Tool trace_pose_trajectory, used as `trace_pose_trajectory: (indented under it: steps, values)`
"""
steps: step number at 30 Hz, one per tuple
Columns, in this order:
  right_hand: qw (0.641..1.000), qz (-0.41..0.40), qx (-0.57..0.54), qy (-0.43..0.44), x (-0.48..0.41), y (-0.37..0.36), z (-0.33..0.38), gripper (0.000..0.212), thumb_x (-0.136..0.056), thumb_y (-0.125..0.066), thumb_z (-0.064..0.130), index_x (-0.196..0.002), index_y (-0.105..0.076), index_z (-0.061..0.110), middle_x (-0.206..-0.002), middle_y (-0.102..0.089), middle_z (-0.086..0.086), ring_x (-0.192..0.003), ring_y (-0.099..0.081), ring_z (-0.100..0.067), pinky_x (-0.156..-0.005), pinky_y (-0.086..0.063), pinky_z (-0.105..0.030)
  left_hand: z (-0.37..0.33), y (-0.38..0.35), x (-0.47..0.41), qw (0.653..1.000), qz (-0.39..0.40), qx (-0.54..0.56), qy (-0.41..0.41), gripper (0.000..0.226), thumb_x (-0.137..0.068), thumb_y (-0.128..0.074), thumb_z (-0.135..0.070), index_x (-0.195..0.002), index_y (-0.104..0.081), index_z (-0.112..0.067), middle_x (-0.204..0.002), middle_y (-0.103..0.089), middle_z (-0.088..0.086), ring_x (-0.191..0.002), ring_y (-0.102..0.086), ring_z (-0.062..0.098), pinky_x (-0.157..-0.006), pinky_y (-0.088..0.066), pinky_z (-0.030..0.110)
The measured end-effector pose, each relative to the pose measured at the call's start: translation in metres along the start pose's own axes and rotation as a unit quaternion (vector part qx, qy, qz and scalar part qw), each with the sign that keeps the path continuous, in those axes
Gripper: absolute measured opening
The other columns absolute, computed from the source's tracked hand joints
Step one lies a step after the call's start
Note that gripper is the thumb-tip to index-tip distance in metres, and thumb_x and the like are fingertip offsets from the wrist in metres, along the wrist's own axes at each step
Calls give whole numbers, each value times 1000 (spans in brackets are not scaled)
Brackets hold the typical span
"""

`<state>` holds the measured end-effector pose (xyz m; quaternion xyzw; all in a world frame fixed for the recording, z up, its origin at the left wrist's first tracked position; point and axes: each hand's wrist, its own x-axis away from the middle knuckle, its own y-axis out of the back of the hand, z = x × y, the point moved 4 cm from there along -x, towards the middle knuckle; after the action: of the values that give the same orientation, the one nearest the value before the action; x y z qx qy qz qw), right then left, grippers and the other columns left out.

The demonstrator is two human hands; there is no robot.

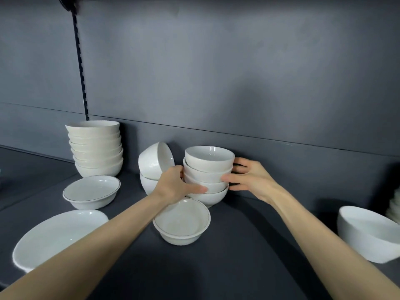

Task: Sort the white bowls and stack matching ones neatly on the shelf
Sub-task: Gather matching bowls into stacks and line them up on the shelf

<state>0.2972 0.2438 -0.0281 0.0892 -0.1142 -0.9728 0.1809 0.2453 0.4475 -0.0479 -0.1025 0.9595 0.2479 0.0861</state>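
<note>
Four-bowl stack (208, 169), on shelf (259, 245), by back panel (292, 154). Left grip (173, 187): curled round stack's left side, thumb (195, 189) across front. Right grip (249, 180): fingers (238, 166) spread, touching stack's right side; likely bracing to square it. Tipped bowl (151, 161) just left of stack.

- Dark grey back panel (238, 72): matte, one horizontal seam across its lower part.
- Black slotted upright (80, 68): fixed to the panel, left side.
- Dark object (67, 3) at the upright's top: blurred, unidentifiable.
</note>
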Motion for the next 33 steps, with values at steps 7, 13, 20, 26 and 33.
trace_pose_trajectory:
  steps: [7, 13, 20, 26, 33]
  values:
    - [1000, -16, -11, 1, 8, 2, -2, 65, -74, -81, 6, -133, -55, 17, -117, -69, -3, -108, -66, -19, -89, -57, -44, -1, -3, 2, 1000, 14, 3, 6, 69, -33, -87, -51, -76, -55, -9, -71, -56, 7, -68, -50, 18, -62, -45, 37]
    - [999, -44, -17, -4, 34, 23, -6, 65, -74, -81, 5, -133, -55, 14, -115, -70, -3, -107, -67, -19, -88, -57, -43, -14, -22, 6, 999, 47, 3, -11, 73, -35, -88, -51, -85, -62, -4, -75, -59, 1, -70, -54, 17, -68, -50, 39]
    - [997, -83, -9, -7, 80, 60, -9, 64, -74, -81, 4, -132, -56, 14, -114, -71, -3, -105, -68, -20, -89, -57, -44, -38, -63, 20, 996, 82, 4, -25, 41, -56, -92, -28, -72, -56, -15, -67, -54, -6, -63, -48, 12, -59, -38, 24]
    - [994, -107, -4, -10, 117, 88, -12, 61, -73, -81, 7, -129, -58, 17, -111, -73, -1, -106, -68, -20, -93, -54, -47, -56, -94, 40, 993, 106, 34, -40, 41, -55, -92, -24, -77, -59, -16, -72, -58, -7, -66, -52, 11, -62, -42, 23]
    - [992, -128, -15, -4, 145, 104, -16, 60, -73, -81, 5, -127, -60, 19, -110, -73, 1, -104, -68, -16, -93, -55, -44, -66, -116, 55, 990, 116, 57, -50, 73, -33, -86, -45, -94, -66, -10, -87, -68, 4, -70, -54, 14, -67, -48, 30]
